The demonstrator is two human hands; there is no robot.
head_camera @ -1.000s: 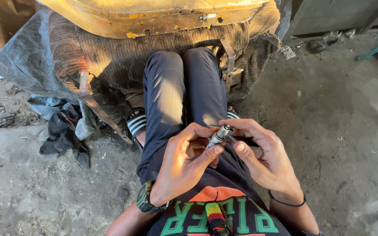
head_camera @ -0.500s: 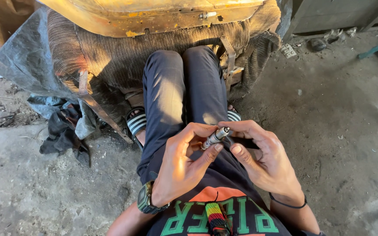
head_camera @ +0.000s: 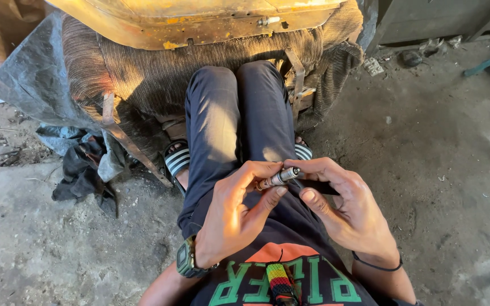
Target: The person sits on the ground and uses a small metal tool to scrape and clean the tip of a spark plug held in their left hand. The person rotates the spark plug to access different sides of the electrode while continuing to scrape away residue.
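Observation:
A small metal spark plug [head_camera: 279,178] lies almost level above my lap, pinched between thumb and fingers of my left hand [head_camera: 239,212]. My right hand [head_camera: 344,209] touches the plug's right end with its fingertips and also grips a thin dark tool [head_camera: 320,187] that pokes out to the right. Both hands meet over my dark trousers [head_camera: 228,124]. A dark watch [head_camera: 187,258] sits on my left wrist and a thin black band [head_camera: 376,262] on my right.
A worn yellow seat with frayed striped fabric and rusty brackets [head_camera: 160,51] stands just beyond my knees. Dark rags [head_camera: 83,170] lie on the dirty concrete floor [head_camera: 438,170] at left. Small debris is scattered at the far right.
The spark plug has tipped from pointing up-right to nearly level. My right fingertips have closed in on its end. Both hands stayed over my lap.

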